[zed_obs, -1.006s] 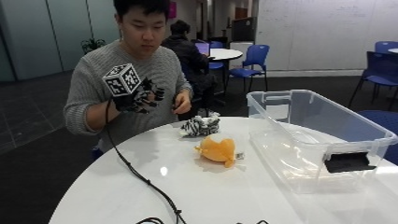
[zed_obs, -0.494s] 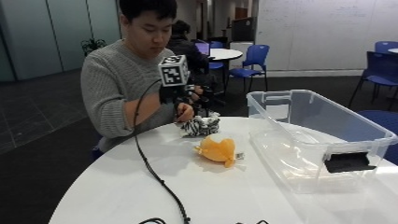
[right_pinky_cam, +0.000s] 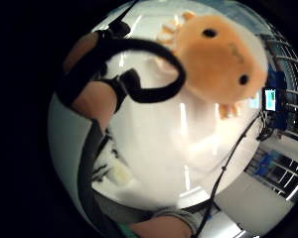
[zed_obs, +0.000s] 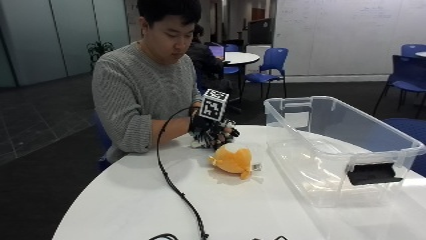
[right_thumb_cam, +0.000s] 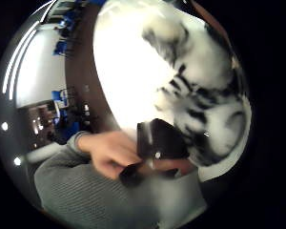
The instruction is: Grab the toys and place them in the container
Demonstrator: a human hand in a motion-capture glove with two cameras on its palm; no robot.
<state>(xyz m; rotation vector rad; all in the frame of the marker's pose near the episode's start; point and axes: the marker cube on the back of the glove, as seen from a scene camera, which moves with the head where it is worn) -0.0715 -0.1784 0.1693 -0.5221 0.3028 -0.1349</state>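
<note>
Toys are both outside the container, so nothing of the task is judged finished. A black-and-white striped plush (right_thumb_cam: 200, 90) lies on the white worktop (zed_obs: 133, 200) at its far side, close to the person, and is almost wholly covered in the outside view by the gloved right hand (zed_obs: 212, 131), which is set down on it. The fingers (zed_obs: 228, 134) are seen curled down over the striped plush, but whether they are already closed on it cannot be told. An orange plush (zed_obs: 233, 160) lies just beside that hand, on the near side, between it and the container. The clear plastic container (zed_obs: 373, 135) stands at the right of the worktop, lidless, and nothing is seen inside it. Two pick-ups and two drops are judged to remain.
</note>
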